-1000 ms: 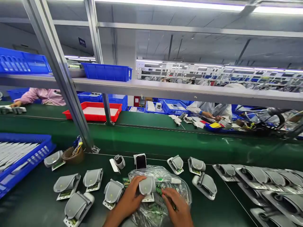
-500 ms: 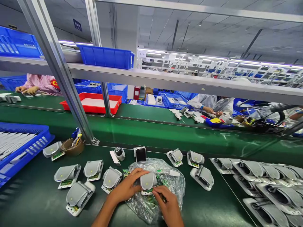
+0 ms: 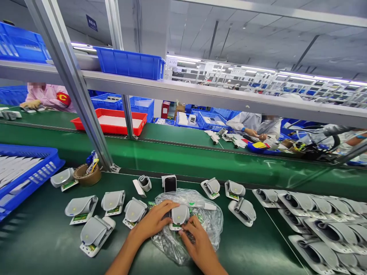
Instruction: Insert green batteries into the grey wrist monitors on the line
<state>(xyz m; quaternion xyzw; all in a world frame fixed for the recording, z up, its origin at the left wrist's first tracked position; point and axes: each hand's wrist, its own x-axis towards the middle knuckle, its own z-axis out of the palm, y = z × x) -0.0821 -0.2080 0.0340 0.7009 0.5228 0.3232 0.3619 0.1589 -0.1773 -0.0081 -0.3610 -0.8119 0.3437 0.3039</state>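
Note:
Between my hands is a wrist blood pressure monitor (image 3: pixel 180 214), a grey rolled cuff on a white housing with a green circuit board showing at its lower edge. My left hand (image 3: pixel 157 218) grips the cuff from the left, thumb and fingers around it. At the lower right edge, the fingertips of my right hand (image 3: pixel 195 236) pinch the board end of the housing. Beneath both lies a clear plastic bag (image 3: pixel 212 225) with green circuit boards inside. Another cuffed monitor (image 3: pixel 135 211) lies just left of my left hand.
Several similar monitors lie left and right on the green bench (image 3: pixel 137 259), with rows of them (image 3: pixel 323 225) at far right. A tape roll (image 3: pixel 87 175) holding small items stands by a metal post (image 3: pixel 70 76). A blue basket (image 3: pixel 51 164) sits left. Co-workers sit across the bench.
My right hand's fingers have shifted slightly left and lower along the housing's edge. My left hand keeps its grip on the monitor. The view has tilted slightly.

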